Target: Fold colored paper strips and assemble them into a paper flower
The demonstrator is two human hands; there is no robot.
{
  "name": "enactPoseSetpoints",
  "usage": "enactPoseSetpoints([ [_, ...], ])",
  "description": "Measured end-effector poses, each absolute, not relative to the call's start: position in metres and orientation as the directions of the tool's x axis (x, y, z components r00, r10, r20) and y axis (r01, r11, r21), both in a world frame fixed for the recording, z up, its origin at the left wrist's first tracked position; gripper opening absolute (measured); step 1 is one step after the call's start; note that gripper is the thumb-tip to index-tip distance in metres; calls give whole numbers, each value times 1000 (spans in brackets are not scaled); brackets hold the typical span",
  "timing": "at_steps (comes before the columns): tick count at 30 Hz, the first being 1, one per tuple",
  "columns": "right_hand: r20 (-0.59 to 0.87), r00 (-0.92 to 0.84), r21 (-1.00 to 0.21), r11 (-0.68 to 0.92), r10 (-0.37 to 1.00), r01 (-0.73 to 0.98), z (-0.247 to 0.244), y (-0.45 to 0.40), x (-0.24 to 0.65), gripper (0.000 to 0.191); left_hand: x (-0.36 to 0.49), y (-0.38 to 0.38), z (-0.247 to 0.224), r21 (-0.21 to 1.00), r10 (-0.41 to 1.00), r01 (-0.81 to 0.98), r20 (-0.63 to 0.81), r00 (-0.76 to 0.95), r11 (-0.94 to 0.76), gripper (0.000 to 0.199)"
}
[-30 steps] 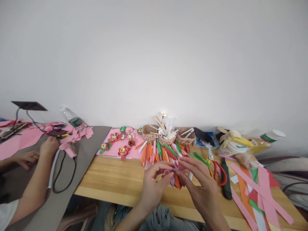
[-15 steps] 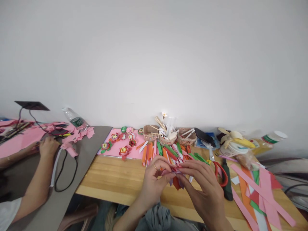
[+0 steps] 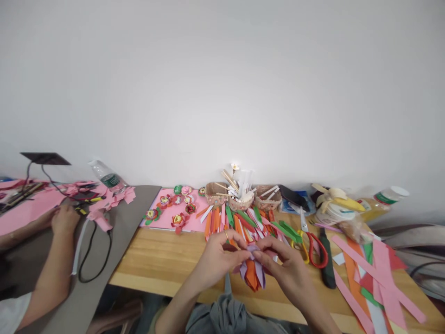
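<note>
lower and barer to view than half a second ago, a purple-and-orange paper flower (image 3: 252, 273) hangs between two hands above the near part of a wooden bench (image 3: 160, 253), seen through the head camera i follow from afar. at left, the ringed left hand (image 3: 217, 255) pinches the flower's purple upper end between thumb and fingers; opposite, the right hand (image 3: 284, 260) pinches that same end from its own side, its thumb tip close to the other thumb. whether the remaining curled fingers bear on the paper, i cannot tell. as i judge it, one relation counts: the flower's long axis runs from the thumbs toward the wearer's knotted grey garment (image 3: 227, 316), petals pointing bodyward below the grip, and neither hand is nearer, since both touch it. just beyond the hands, folded paper strips (image 3: 230, 217) fan out before small baskets (image 3: 215, 199). to the left, small paper flowers (image 3: 178, 220) rest on a pink sheet (image 3: 199, 222); to the right lie red-and-yellow scissors (image 3: 303, 224) and a dark green tool (image 3: 327, 260) of unclear kind. on an adjoining grey mat (image 3: 127, 225), a co-worker's hand (image 3: 66, 219) is near a pink glue gun (image 3: 100, 220).
</note>
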State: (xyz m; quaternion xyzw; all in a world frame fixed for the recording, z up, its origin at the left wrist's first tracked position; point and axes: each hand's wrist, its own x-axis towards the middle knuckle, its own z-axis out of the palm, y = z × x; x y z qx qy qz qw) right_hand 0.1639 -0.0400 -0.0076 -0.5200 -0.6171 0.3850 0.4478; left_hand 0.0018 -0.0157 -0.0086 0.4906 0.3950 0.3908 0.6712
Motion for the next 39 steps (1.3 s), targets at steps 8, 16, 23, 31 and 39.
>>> enactPoseSetpoints([
  [8,278,-84,-852,287,957,438,-13,-45,164,15,0,-14,-13,993,937,-11,-108,333,119,10],
  [16,365,-61,-802,347,929,486,-19,-44,164,11,1,-12,-17,1000,958,-5,-10,285,12,4],
  [23,193,-80,-873,208,978,440,-14,-42,163,16,-4,-8,-23,993,931,11,-113,348,116,5],
  [31,234,-62,-862,237,970,449,-19,-42,159,12,-5,-8,-20,995,924,11,-99,370,103,13],
  [39,412,39,-811,347,910,470,-24,-35,162,8,4,-14,-48,801,815,-414,-150,560,432,62],
])
